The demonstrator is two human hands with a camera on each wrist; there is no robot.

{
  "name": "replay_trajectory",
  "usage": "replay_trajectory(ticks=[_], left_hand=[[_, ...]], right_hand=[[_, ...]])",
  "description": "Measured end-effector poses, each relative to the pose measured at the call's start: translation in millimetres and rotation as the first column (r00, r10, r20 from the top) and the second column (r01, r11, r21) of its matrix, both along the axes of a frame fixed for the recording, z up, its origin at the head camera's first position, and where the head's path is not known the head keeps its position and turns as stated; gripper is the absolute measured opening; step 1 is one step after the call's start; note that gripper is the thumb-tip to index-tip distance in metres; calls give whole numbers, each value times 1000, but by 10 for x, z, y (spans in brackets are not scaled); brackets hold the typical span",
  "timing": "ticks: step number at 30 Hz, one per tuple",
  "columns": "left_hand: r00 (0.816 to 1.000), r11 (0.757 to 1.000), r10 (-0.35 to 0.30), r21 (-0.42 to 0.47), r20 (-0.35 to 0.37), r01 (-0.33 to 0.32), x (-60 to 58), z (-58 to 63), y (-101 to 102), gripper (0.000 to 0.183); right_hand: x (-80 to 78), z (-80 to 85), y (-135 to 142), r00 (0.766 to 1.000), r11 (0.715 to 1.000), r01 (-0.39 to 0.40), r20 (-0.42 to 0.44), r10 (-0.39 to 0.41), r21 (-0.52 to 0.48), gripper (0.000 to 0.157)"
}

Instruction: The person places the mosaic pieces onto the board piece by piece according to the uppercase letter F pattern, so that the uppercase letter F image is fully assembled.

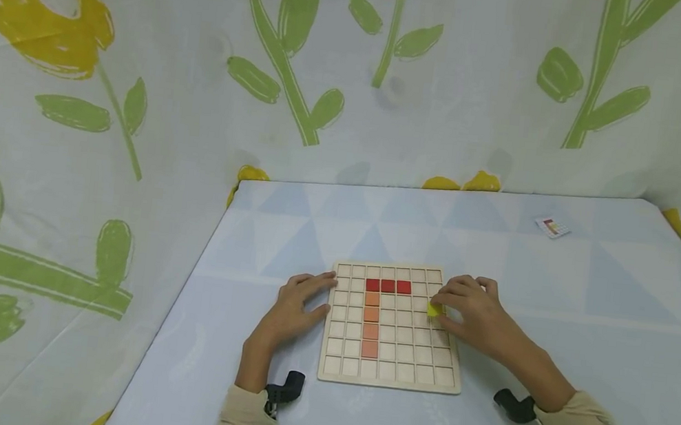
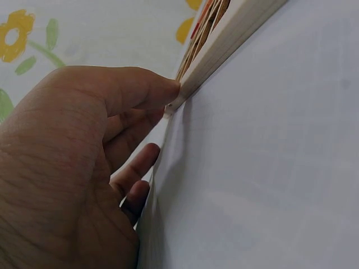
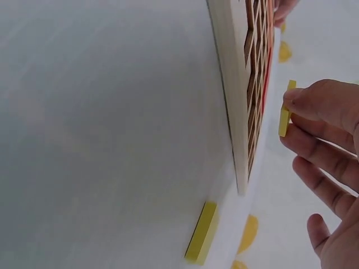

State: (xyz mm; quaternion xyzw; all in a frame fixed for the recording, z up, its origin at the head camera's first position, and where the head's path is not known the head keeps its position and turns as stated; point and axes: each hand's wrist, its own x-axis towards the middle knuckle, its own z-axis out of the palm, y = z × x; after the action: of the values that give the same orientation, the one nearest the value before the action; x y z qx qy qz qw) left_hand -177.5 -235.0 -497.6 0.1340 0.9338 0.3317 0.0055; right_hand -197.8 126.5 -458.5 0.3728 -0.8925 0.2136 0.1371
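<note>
A wooden grid board (image 1: pixel 389 371) lies on the table, with a row of 3 red tiles (image 1: pixel 388 286) and a column of several orange tiles (image 1: pixel 370 331) below the leftmost red one. My left hand (image 1: pixel 292 313) touches the board's left edge with its fingertips; the left wrist view has the thumb (image 2: pixel 151 87) against the side. Over the board's right edge, my right hand (image 1: pixel 479 318) pinches a yellow tile (image 3: pixel 285 115) between thumb and fingers, raised off the board. Another yellow tile (image 3: pixel 202 234) lies on the table beside the board in the right wrist view.
A small printed card (image 1: pixel 553 227) with a colored grid lies at the back right of the table. Flower-patterned fabric (image 1: pixel 188 120) hangs behind and to the left. Black wrist devices (image 1: pixel 287 388) are worn on both forearms.
</note>
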Motion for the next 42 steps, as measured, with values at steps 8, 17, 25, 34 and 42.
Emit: replay_trajectory(ticks=[8,17,25,34,42], left_hand=[[1000,1000,1,0,3,-1,-4,-2,-2,49],[1000,1000,-9,22,0,9,1,0,-15,49],[1000,1000,-7,9,-4,7,3,-2,-10,49],[1000,1000,-15,3,-11,15,-11,41,-8,48],[1000,1000,-11,13,-1,11,-4,19,-15,48]], right_hand=[[-11,3,-237,998,999,-41,40,40,24,25],[-33,-43,-448,995,995,-102,19,102,8,23],[-34,-72,-588,993,992,-118,0,118,42,21],[-30,-55,-655,992,986,-124,30,122,111,17],[-48,-107,-670,987,982,-154,-21,157,107,16]])
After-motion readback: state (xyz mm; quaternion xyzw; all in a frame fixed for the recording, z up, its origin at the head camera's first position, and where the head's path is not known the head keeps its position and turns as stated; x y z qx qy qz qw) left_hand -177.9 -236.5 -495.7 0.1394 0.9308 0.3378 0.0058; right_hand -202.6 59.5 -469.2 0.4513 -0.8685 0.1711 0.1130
